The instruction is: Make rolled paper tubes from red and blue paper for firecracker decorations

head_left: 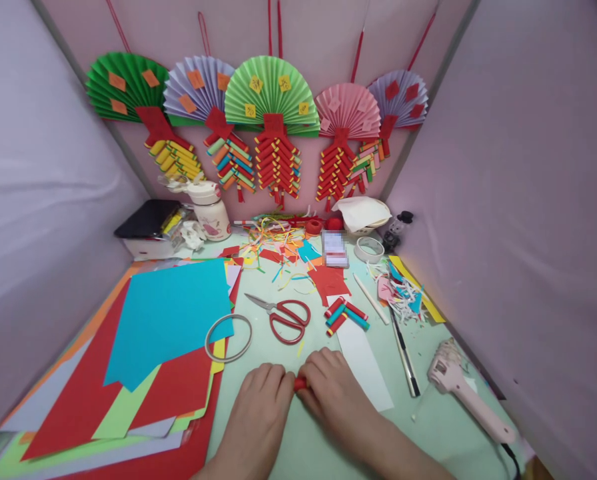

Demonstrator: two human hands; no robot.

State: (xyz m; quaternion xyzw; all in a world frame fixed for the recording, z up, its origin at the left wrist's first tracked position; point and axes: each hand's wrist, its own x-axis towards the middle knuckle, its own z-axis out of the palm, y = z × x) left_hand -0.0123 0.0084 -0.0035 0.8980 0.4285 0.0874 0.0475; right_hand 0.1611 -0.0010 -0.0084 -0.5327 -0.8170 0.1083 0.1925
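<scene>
Between my two hands is a small red paper roll [300, 384], mostly covered by my fingers. My left hand [266, 400] is closed, its fingertips at the roll's left end. From the other side my right hand [326, 383] grips the roll, fingers curled. Just beyond lie red-handled scissors [289, 321], blades pointing to the far left. A small stack of red and blue paper tubes [346, 316] with yellow ends rests on a white paper strip [361, 357]. A grey ring of tape [228, 339] lies left of the scissors.
Coloured paper sheets [171, 313] cover the left side. A pink glue gun [471, 393] with a cord lies at right, near a pen [404, 353]. Paper scraps [273, 243], a phone [335, 249] and a white bottle [211, 213] stand behind. Folded paper fans [272, 93] hang on the back wall.
</scene>
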